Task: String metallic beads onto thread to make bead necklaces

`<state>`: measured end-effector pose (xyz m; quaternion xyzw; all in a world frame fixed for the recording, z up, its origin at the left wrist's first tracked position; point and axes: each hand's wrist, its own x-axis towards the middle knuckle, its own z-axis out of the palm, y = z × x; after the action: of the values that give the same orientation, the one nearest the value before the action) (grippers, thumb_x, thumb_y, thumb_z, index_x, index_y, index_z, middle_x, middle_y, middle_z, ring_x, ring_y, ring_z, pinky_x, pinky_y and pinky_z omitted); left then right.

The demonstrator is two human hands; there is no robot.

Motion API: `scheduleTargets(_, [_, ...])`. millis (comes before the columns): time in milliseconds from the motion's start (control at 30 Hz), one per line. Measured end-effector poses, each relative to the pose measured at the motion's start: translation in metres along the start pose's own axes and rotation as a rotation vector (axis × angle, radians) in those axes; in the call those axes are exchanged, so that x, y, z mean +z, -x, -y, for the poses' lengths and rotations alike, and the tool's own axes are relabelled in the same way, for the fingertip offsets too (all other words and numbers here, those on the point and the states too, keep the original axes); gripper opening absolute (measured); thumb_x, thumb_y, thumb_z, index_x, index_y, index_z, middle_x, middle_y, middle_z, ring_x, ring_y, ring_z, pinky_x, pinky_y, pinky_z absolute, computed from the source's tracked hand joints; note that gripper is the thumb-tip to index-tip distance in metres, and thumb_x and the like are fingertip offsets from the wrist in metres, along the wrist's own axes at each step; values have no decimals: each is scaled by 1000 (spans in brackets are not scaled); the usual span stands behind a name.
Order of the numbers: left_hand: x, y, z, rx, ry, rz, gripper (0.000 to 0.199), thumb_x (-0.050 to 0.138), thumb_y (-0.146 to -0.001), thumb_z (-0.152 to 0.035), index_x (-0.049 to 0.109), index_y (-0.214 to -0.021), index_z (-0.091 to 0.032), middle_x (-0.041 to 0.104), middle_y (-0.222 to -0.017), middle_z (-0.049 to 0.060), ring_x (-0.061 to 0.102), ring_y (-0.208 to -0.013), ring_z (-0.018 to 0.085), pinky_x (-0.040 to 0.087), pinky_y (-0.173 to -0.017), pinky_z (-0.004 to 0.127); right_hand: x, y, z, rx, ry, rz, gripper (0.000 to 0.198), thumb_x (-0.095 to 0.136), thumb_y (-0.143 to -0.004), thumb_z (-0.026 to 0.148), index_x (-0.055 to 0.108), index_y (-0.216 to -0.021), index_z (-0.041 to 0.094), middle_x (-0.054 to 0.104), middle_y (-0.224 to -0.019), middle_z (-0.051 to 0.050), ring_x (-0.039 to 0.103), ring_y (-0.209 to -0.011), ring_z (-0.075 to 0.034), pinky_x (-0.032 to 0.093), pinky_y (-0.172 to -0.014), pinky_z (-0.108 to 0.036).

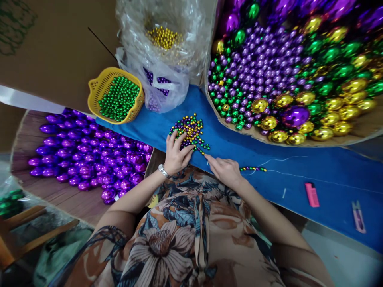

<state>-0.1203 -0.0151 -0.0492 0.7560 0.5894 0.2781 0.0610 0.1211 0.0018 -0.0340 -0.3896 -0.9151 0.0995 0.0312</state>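
Observation:
My left hand (177,154), wearing a silver watch (164,171), rests at the near side of a pile of small gold, green and purple beads (191,130). Its fingers are spread over the beads. To its right, my right hand (225,170) has its fingers drawn together. Its fingertips meet a short row of beads (201,151) that reaches toward my left thumb. Whatever thin thing the right fingers hold is too small to make out. Beyond this hand lies a strand of gold, green and purple beads (254,169) with white thread (281,159) trailing right.
On the blue table (227,147) lie a pink lighter (312,194) and thread snips (358,217). A yellow basket (136,113) holds green beads. Plastic bags (176,91) hold gold and purple beads. Large boxes of shiny beads (269,67) and purple beads (89,155) flank the work area.

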Motion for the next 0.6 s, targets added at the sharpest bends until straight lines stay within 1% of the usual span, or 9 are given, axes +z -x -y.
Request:
scheduleTargets(233, [0,0,-1,17,-3,-20,20,60,-87,-29,67,-106,-29,46,-144,5,22,-146,33,25,-113,63,1,0,0,-19,9,-53,36,44,-96,28,62,-128,30,69,-72,2,56,-60,-7,31,-65,-24])
scheduleTargets(367, [1,-1,-1,-4,-13,-6,20,59,-88,-31,67,-106,-29,46,-145,6,22,-146,34,24,-112,64,1,2,-2,-7,9,-41,38,43,-96,27,61,-130,29,69,-73,0,57,-62,-7,31,-65,-24])
scheduleTargets(600, [0,-1,-1,-12,9,12,21,59,-88,-31,67,-108,-29,46,-145,6,22,-146,33,23,-113,64,0,-3,1,-14,17,-15,37,42,-96,28,61,-128,28,67,-70,0,55,-60,-7,30,-64,-25])
